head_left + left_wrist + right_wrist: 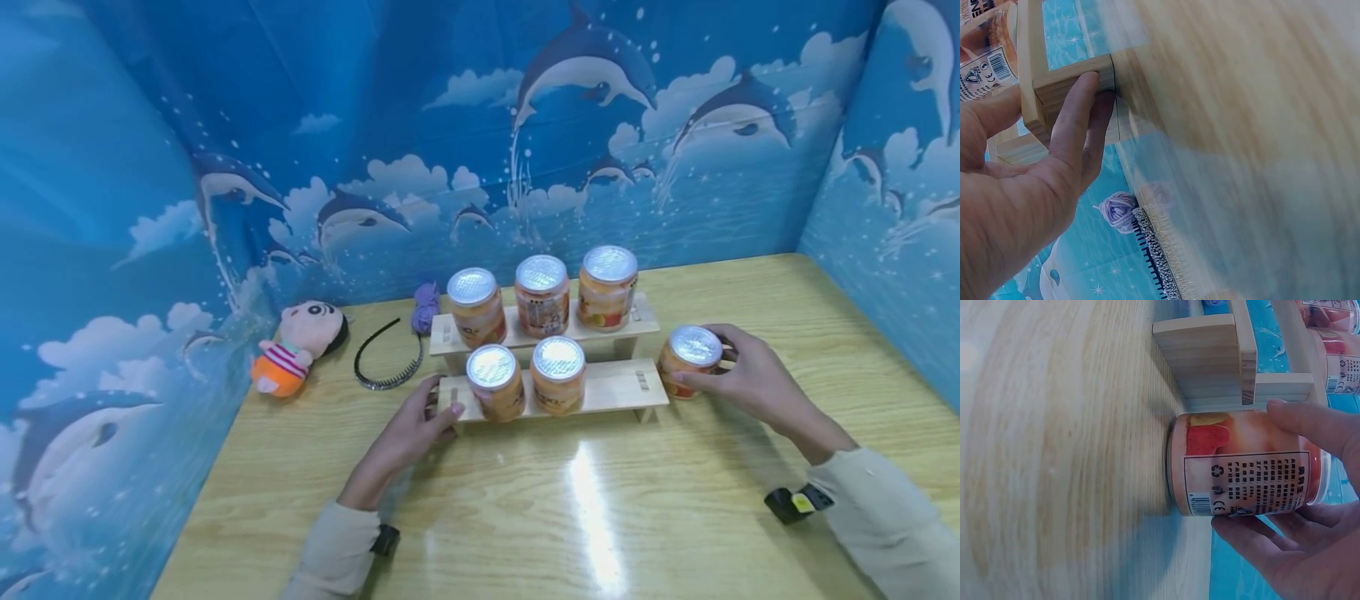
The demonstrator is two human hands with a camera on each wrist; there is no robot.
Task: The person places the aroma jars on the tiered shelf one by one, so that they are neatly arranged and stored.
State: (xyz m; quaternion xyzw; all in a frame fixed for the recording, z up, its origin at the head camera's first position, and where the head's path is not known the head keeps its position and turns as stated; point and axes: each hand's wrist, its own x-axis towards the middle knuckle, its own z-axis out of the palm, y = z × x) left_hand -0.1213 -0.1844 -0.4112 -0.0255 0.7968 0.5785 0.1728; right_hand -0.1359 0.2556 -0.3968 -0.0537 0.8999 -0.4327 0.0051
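My left hand (pixel 410 427) grips the left end of the lower tier of a small wooden two-tier stand (pixel 611 386). In the left wrist view its thumb lies at the board and its fingers (pixel 1075 112) press the end leg. My right hand (pixel 761 383) holds an orange-labelled jar with a silver lid (pixel 693 348), thumb on one side and fingers on the other. That jar (pixel 1241 465) is upright at the table surface, close beside the stand's right end. Two similar jars (pixel 495 383) stand on the lower tier, left and middle. Three more jars (pixel 542 296) line the upper tier.
Left of the stand lie a black toothed headband (pixel 390 382) and a purple yarn bundle (pixel 425 308). A plush doll (pixel 300 346) in orange and stripes lies farther left. Dolphin-printed blue sheeting (pixel 450 125) walls the wood-grain table (pixel 510 517) at the back and sides.
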